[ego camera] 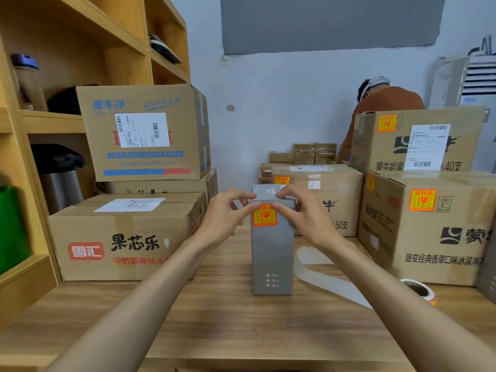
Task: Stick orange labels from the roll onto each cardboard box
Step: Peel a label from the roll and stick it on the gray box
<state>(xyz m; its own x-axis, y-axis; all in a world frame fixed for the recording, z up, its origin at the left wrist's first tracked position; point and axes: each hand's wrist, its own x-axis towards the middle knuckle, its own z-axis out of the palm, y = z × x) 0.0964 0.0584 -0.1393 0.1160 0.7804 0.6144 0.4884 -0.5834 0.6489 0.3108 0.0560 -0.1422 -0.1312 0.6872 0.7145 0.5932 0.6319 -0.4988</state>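
- Head view: a tall grey box (272,253) stands upright in the middle of the wooden bench (241,326), with an orange label (265,215) high on its near face.
- The left hand (225,213) has its fingers curled over the box's top left edge, with the thumb at the label's left side. The right hand (300,210) mirrors it on the right edge. Both pinch the box top while the thumbs bear on the label.
- The label roll (418,288) lies on the bench to the right. A pale backing strip (319,275) trails from it towards the box.
- The box looks like light, stiff card, narrow at the foot, so it could tip backwards under a push. Bracing the top edge while rubbing the label flat seems the sound hold.
- The label is thin and tacky. It is probably best handled by one corner and smoothed from the middle outward to avoid creases.
- The brown carton (120,237) on the left shows no orange label on its visible faces. The stacked cartons (429,229) on the right already bear them.
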